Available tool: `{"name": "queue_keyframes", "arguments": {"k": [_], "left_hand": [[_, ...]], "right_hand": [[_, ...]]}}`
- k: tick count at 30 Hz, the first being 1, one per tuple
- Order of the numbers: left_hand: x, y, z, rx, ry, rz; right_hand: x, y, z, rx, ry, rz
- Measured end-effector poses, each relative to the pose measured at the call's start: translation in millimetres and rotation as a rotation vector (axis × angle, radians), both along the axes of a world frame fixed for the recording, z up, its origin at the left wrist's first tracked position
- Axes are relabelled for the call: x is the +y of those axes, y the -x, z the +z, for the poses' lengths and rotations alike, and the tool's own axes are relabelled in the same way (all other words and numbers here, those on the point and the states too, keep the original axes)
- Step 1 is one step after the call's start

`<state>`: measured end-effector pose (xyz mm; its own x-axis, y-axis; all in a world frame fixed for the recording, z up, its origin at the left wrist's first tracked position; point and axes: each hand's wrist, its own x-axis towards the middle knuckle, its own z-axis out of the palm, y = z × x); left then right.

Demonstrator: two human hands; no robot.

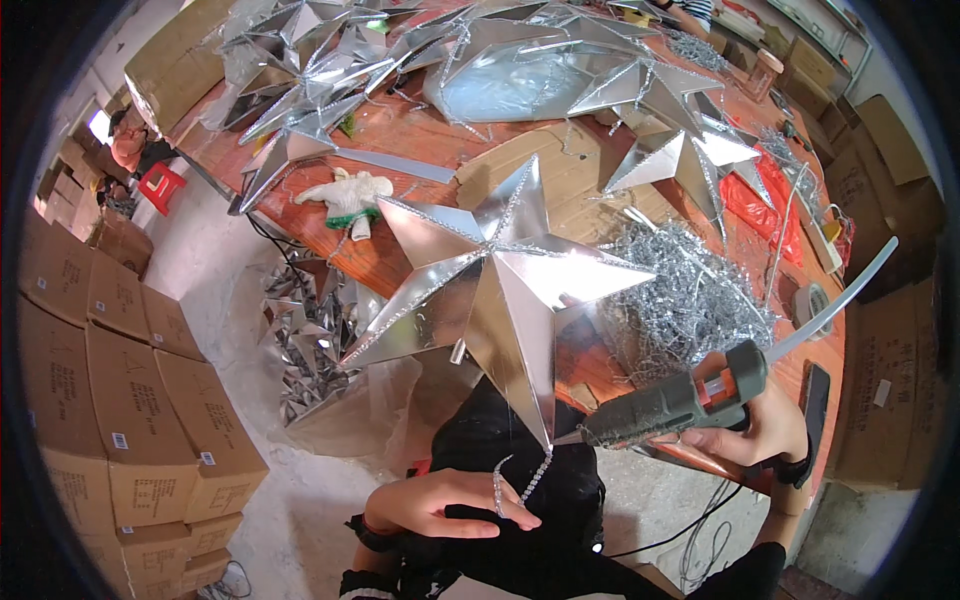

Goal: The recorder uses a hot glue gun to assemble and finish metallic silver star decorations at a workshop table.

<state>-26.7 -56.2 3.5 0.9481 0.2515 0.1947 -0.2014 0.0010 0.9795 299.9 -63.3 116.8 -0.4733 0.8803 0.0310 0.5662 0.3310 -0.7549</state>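
A large silver mirror-faced star (pixel 515 275) stands over the near table edge, with sparkling silver trim along its ridges. From its lower tip a thin silver bead chain (pixel 541 475) runs down to my left hand (pixel 450 505). That hand is closed on the chain, and a loose end loops up over the fingers. My right hand (pixel 752 425) grips a dark green hot glue gun (pixel 665 405). Its nozzle points left, at or very near the star's lower tip; whether they touch I cannot tell. A long translucent glue stick (pixel 840 300) sticks out of the gun's back.
More silver stars (pixel 690 155) crowd the far table. A tangled heap of silver chain (pixel 690 300) lies right of the star, a white glove (pixel 345 198) to its left. A phone (pixel 815 400) rests at the right edge. Stacked cartons (pixel 150 400) stand on the left.
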Motion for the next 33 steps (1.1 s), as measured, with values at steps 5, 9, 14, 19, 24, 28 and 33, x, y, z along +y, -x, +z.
{"name": "queue_keyframes", "arguments": {"k": [5,9,14,19,24,28,33], "left_hand": [[3,15,-25,-0.111,0.299,0.029],[8,15,-59,-0.482,0.556,0.123],[11,20,-81,-0.617,0.709,0.247],[12,25,-85,-0.586,0.787,0.457],[15,25,-92,-0.640,0.923,0.695],[19,26,-93,-0.570,0.959,0.830],[20,23,-90,-0.599,1.062,0.803]], "right_hand": [[-3,1,-1,0.063,-0.017,-0.114],[-3,13,0,0.131,-0.081,-0.264],[14,25,-2,0.147,-0.095,-0.300],[18,30,-4,0.164,0.055,-0.373],[19,28,-9,0.191,0.059,-0.393],[19,28,-8,0.158,0.085,-0.412],[20,28,-10,0.177,0.095,-0.390]]}}
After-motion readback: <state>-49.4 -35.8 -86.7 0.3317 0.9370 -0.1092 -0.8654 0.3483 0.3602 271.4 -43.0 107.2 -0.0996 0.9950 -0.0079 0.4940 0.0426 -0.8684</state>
